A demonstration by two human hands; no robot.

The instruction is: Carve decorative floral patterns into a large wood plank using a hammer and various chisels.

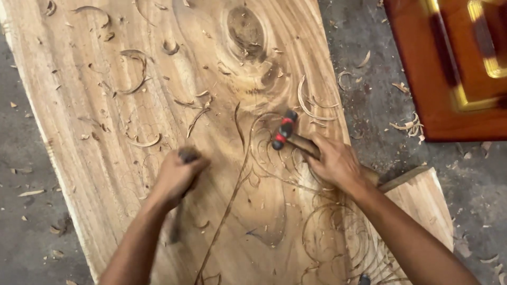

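A large pale wooden slab point(132, 105) lies on the floor, with carved curling lines across its lower right part. My left hand point(177, 174) is closed around a chisel handle point(187, 154), the tool standing on the wood; its blade is hidden under my hand. My right hand point(335, 161) grips a wooden mallet handle point(303, 143) whose red and black head point(283, 130) hovers over the carved scrollwork point(274, 158). Motion blur softens both hands.
Wood shavings point(317, 108) lie scattered over the slab and the grey concrete floor point(369, 89). A glossy red-brown furniture piece with gold trim point(454, 68) sits at the upper right. A knot point(245, 29) marks the slab's top.
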